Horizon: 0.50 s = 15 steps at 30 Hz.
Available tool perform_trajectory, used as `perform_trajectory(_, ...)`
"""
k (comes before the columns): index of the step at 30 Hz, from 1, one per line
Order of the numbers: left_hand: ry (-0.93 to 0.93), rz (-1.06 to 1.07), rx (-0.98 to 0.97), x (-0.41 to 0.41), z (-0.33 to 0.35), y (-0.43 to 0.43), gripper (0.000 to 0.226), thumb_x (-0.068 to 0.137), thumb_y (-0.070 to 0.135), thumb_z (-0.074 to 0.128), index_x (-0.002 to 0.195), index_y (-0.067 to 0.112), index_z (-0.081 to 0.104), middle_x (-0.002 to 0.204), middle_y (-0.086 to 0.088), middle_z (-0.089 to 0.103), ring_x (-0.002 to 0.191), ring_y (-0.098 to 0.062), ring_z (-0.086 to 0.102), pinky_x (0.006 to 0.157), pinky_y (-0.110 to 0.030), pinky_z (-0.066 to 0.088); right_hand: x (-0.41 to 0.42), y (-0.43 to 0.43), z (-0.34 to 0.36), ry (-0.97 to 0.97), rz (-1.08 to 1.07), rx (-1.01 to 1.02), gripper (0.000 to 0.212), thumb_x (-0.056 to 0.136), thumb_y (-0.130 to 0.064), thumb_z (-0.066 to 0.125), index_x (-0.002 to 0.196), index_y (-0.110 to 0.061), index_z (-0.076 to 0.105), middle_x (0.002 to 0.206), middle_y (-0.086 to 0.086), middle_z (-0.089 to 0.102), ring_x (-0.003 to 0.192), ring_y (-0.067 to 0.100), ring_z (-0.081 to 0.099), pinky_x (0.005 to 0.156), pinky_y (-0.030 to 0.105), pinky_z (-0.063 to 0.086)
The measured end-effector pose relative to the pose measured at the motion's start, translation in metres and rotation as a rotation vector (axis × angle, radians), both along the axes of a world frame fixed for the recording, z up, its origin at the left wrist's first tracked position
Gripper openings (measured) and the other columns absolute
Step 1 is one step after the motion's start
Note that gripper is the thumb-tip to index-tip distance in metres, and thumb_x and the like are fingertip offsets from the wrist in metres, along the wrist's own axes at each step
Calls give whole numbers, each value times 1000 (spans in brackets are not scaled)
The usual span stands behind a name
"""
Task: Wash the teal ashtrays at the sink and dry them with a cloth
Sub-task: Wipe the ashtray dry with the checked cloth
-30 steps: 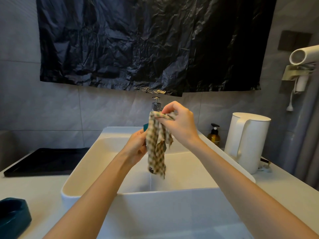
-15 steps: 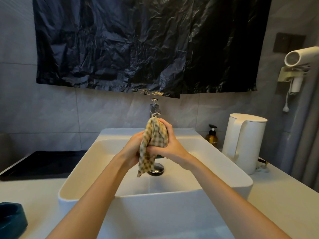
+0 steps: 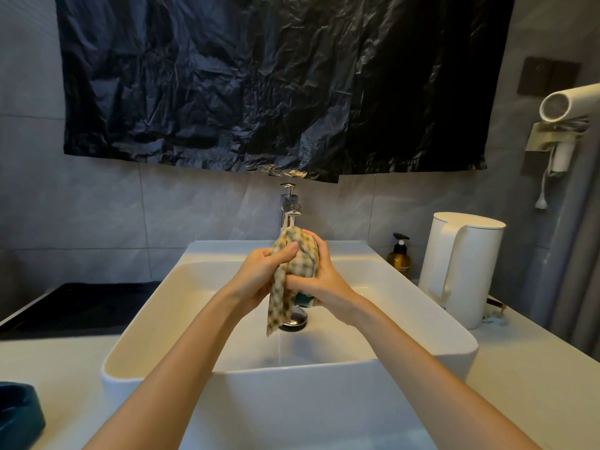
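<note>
Pale tabletop is holding one glossy teal ashtray, far left. Over the white sink, left hand and right hand, each grip is clasping checked beige-green cloth around a second teal ashtray; I am judging drying underway, rotating it next.

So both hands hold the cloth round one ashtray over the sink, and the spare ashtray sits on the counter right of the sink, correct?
Not quite. The head view shows the spare ashtray on the counter left of the sink, not right. The rest holds: left hand and right hand hold the cloth round the other ashtray over it.
</note>
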<state>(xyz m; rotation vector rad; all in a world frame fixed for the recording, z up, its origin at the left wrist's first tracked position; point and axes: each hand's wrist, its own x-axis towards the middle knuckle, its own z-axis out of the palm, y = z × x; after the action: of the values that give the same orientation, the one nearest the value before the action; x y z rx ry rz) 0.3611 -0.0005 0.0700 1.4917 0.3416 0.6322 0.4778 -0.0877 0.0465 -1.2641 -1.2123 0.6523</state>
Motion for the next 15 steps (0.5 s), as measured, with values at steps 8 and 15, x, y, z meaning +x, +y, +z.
perform_trajectory(8, -68, -25, -185, -3, 4, 8, 47, 93, 39, 52, 118, 0, 59, 113, -15, 69, 106, -26, 66, 94, -37, 49, 11, -9, 7, 174, 161, -123, 132, 68, 5, 81, 143, -58, -8, 147, -7, 29, 125, 25, 51, 84, 46, 55)
perform_trajectory(15, -91, -53, -319, -9, 8, 10, 42, 94, 38, 50, 116, 4, 59, 114, -15, 68, 107, -27, 65, 91, -38, 50, 17, -11, 8, 247, 141, -90, 129, 76, 9, 71, 143, -52, -21, 120, -12, 45, 116, 24, 54, 83, 47, 56)
